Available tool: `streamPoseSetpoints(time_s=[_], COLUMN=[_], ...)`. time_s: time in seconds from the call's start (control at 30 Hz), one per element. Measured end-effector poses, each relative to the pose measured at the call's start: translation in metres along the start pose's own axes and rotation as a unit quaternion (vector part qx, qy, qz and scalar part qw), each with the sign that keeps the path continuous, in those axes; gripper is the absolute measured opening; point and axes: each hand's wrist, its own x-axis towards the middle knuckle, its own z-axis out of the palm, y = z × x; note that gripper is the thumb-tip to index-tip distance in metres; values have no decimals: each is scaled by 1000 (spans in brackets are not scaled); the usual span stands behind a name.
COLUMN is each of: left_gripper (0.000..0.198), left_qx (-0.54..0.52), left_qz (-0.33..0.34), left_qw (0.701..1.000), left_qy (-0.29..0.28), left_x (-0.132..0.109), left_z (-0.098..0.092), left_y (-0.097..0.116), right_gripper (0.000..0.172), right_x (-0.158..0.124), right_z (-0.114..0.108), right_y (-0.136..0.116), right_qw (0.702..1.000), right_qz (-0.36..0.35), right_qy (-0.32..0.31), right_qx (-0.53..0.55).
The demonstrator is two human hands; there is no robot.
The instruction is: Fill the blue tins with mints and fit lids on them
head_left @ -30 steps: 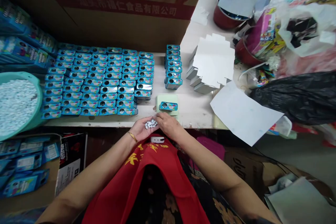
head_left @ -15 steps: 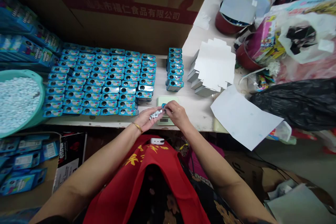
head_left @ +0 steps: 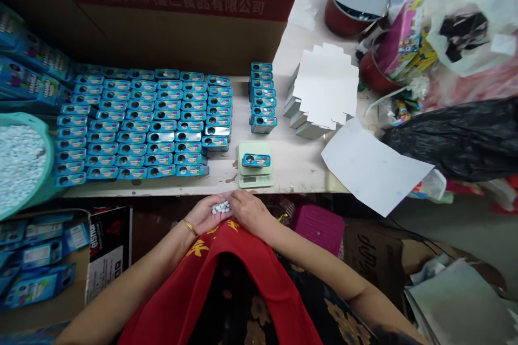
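My left hand (head_left: 204,214) lies palm up and cupped round a small heap of white candies (head_left: 220,207), just in front of the table edge. My right hand (head_left: 251,213) is against it, fingers bent down at the edge of the heap; its fingertips are partly hidden, so what they pinch cannot be made out. Beyond the hands, a small blue box (head_left: 256,160) with a dark round opening on top lies on a pale green kitchen scale (head_left: 254,179). Rows of similar blue boxes (head_left: 133,125) stand to the left, and a single column of them (head_left: 263,101) is behind the scale.
A turquoise basin (head_left: 49,172) of white candies is at the left. Stacked white cartons (head_left: 327,86) and a white sheet (head_left: 374,167) lie to the right, near a black plastic bag (head_left: 453,137). A large brown carton (head_left: 162,38) stands behind the boxes.
Both hands have drawn back from the scale toward my body, the candies still in the left palm. The blue box, earlier partly hidden by my fingers, now shows fully on the scale.
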Motion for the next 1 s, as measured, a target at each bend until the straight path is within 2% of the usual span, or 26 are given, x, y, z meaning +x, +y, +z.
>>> streamPoseSetpoints(time_s=[0.2,0.47,0.57,0.67,0.77,0.83,0.9,1.0], left_gripper=[36,35,34,34,35,37,39,40], left_qx=[47,74,66,52,35,25,21,18], left_qz=[-18,-22,-13,-12,-21,-19,-10,-1], left_qw=[998,996,997,998,999,999,999,1000], left_qy=[-34,-48,-50,-38,-35,-35,-29,-20], left_x=[-13,-15,-12,-8,-4,-2,-1,-1], left_z=[-2,0,-2,-3,-3,-2,-1,-1], left_y=[-3,-3,-2,0,3,6,8,8], right_gripper=[15,14,13,14,17,19,20,20], right_x=[1,0,-1,-4,-1,5,15,31], right_z=[4,7,7,1,-12,-23,-32,-40], right_y=[1,3,7,16,36,51,65,75], right_qw=[999,998,999,995,984,979,979,982], right_qz=[-15,-31,-21,-4,35,70,103,142], right_qy=[-40,-48,-17,42,122,160,166,125], right_qx=[14,26,44,95,125,105,62,-10])
